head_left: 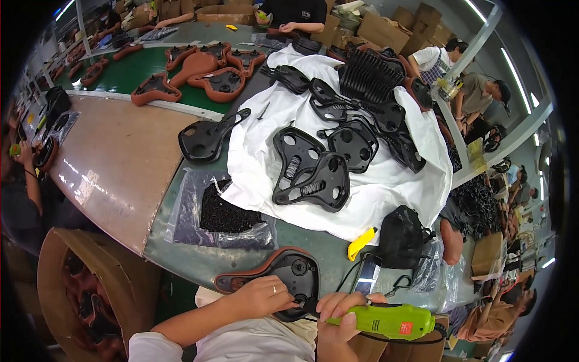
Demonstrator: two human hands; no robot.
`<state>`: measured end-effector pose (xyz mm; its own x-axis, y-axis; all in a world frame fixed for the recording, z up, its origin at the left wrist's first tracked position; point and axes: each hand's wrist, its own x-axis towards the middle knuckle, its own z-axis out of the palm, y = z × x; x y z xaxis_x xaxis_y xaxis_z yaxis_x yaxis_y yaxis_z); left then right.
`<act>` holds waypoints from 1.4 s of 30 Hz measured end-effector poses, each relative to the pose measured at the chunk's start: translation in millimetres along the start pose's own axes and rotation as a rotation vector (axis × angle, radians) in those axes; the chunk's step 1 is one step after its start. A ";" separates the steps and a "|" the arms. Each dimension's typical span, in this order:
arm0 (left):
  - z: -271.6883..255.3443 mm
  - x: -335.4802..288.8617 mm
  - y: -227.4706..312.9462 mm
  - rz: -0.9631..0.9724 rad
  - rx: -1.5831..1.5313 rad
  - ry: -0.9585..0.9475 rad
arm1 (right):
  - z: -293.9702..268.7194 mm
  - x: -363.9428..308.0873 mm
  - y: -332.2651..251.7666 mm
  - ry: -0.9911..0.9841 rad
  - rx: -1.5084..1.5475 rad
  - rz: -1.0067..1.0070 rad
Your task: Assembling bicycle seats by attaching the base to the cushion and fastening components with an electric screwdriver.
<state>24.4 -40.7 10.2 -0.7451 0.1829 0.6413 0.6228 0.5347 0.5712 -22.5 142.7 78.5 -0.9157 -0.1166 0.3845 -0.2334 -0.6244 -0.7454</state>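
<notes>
A brown bicycle saddle (pixel 301 265) lies with its black plastic underside up at the table's near edge, close to my body. My right hand (pixel 339 311) is wrapped around a lime-green electric screwdriver (pixel 392 321), held nearly level. Its dark tip points left to the saddle's near right side. My left hand (pixel 265 297), with a ring on one finger, rests over the saddle's near edge. Its fingers are pressed together close to the screwdriver tip; what they pinch, if anything, is too small to make out.
Beyond the saddle sits a clear bag of small black screws (pixel 232 208). Black saddle bases (pixel 310 181) cover a white cloth (pixel 253 163). A yellow cutter (pixel 361 244), phone (pixel 368 274) and black pouch (pixel 405 236) lie right. Lower left stands a carton (pixel 129 277); finished-looking saddles (pixel 220 82) lie farther off.
</notes>
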 end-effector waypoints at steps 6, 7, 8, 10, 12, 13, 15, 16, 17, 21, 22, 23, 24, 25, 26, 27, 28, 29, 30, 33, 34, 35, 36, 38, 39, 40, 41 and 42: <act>-5.4 9.1 3.7 0.001 0.040 0.026 | -0.2 4.0 3.3 0.021 -0.129 -0.067; -5.4 11.8 4.3 -0.016 0.023 -0.004 | -1.9 3.5 5.0 0.023 -0.130 -0.066; -7.7 15.7 4.1 -0.031 0.004 -0.037 | -3.0 2.7 7.0 -0.014 -0.149 -0.092; -19.2 26.5 -2.2 -0.075 0.065 -0.019 | -7.1 1.0 9.9 -0.045 -0.174 -0.119; -39.9 45.3 -14.4 -0.366 0.248 -0.110 | -17.9 -0.7 8.9 -0.106 -0.211 -0.177; -54.9 52.3 -24.3 -0.606 0.365 -0.230 | -23.4 -2.2 5.9 -0.097 -0.227 -0.178; -68.9 22.0 -78.1 -0.639 0.632 0.022 | -28.1 -4.6 -0.5 -0.083 -0.299 -0.176; -74.8 13.0 -95.2 -0.652 0.778 -0.023 | -30.8 -4.8 -1.6 -0.083 -0.309 -0.175; -79.5 5.4 -104.5 -0.665 0.927 -0.068 | -32.8 -4.5 -2.2 -0.082 -0.320 -0.176; -79.6 2.1 -118.9 -0.595 0.865 -0.124 | -47.3 -1.8 -3.2 -0.185 -0.341 -0.134; -80.0 3.6 -117.9 -0.598 0.850 -0.059 | -51.9 -3.6 -0.1 -0.193 -0.321 -0.122; -79.9 4.6 -117.2 -0.602 0.838 0.010 | -54.5 -4.3 0.8 -0.193 -0.325 -0.120; -77.2 4.0 -119.2 -0.605 0.834 0.010 | -56.3 -4.8 1.4 -0.207 -0.331 -0.111; -72.7 2.8 -123.0 -0.611 0.862 0.026 | -58.1 -5.3 2.5 -0.221 -0.337 -0.100; -69.1 2.4 -124.9 -0.617 0.893 0.042 | -60.1 -6.9 4.6 -0.224 -0.336 -0.098; -66.4 1.8 -125.3 -0.624 0.924 0.058 | -61.9 -9.1 7.5 -0.226 -0.363 -0.092; -62.5 1.4 -123.6 -0.629 0.926 0.060 | -62.6 -10.7 10.1 -0.228 -0.389 -0.085; -56.9 3.4 -120.5 -0.634 0.971 0.082 | -61.7 -10.6 12.5 -0.229 -0.389 -0.081; -52.5 4.6 -118.2 -0.639 1.017 0.104 | -60.2 -9.6 15.0 -0.260 -0.370 -0.077; -41.5 3.5 -122.1 -0.664 0.999 0.182 | -59.3 -9.7 23.6 -0.310 -0.359 -0.080; -41.5 2.4 -122.6 -0.667 0.999 0.182 | -60.0 -9.8 26.5 -0.328 -0.367 -0.091; -40.4 1.3 -122.6 -0.669 0.996 0.201 | -61.7 -9.7 28.6 -0.330 -0.369 -0.087; -39.4 0.6 -122.7 -0.671 0.994 0.221 | -63.4 -9.3 30.7 -0.350 -0.326 -0.084; -41.1 1.9 -122.5 -0.670 0.972 0.242 | -67.5 -9.8 34.0 -0.371 -0.284 -0.078; -42.5 2.4 -121.9 -0.665 0.951 0.264 | -70.0 -10.1 35.0 -0.361 -0.263 -0.049; -43.1 2.2 -121.1 -0.668 0.953 0.264 | -71.4 -10.5 35.8 -0.350 -0.241 -0.021; -42.9 3.1 -120.7 -0.658 0.941 0.290 | -72.4 -10.5 36.4 -0.350 -0.242 -0.021; -43.3 3.9 -120.1 -0.648 0.929 0.315 | -72.9 -10.5 36.8 -0.318 -0.243 -0.015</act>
<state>-43.0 -139.9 -33.8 -0.6860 -0.4865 0.5411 -0.3611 0.8732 0.3272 -45.4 177.3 7.3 -0.7738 -0.3661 0.5169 -0.3510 -0.4315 -0.8310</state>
